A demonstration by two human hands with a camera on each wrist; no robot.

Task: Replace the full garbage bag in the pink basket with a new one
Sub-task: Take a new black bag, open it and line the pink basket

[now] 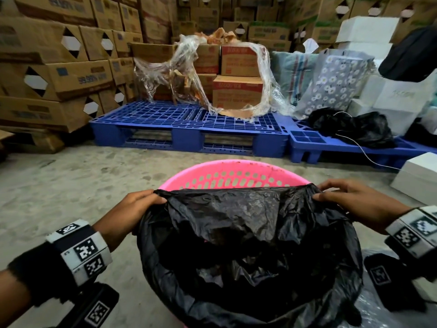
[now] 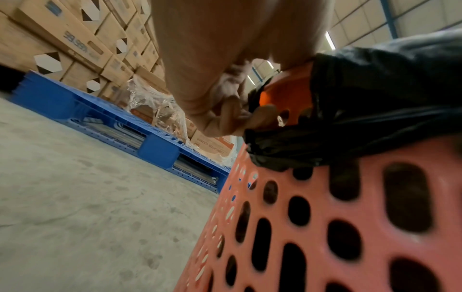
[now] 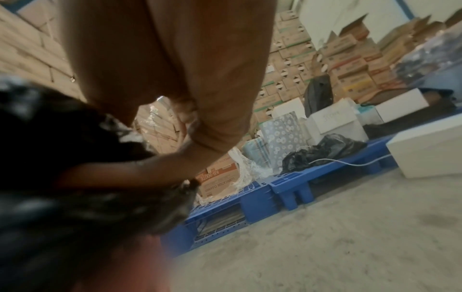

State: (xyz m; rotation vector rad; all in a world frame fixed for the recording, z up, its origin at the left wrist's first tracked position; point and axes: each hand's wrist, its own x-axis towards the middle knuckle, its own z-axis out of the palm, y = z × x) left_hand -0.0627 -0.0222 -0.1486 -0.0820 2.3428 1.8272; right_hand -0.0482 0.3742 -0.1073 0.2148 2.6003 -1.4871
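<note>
A pink perforated basket (image 1: 234, 172) stands on the concrete floor in front of me. A black garbage bag (image 1: 248, 233) lines its near half and folds over the near rim, while the far rim stays bare. My left hand (image 1: 139, 204) grips the bag's edge at the left rim; my right hand (image 1: 350, 197) grips it at the right rim. In the left wrist view my left hand (image 2: 230, 118) pinches the bag (image 2: 362, 118) against the basket wall (image 2: 312, 227). In the right wrist view my right hand (image 3: 160, 168) holds the blurred bag (image 3: 62, 177).
Two blue pallets (image 1: 189, 124) lie beyond the basket, with cartons and loose clear wrap (image 1: 264, 91) on the left one. Another black bag (image 1: 354, 126) and a white cord rest on the right pallet. Stacked cartons (image 1: 54, 67) fill the left; white boxes (image 1: 418, 178) stand right.
</note>
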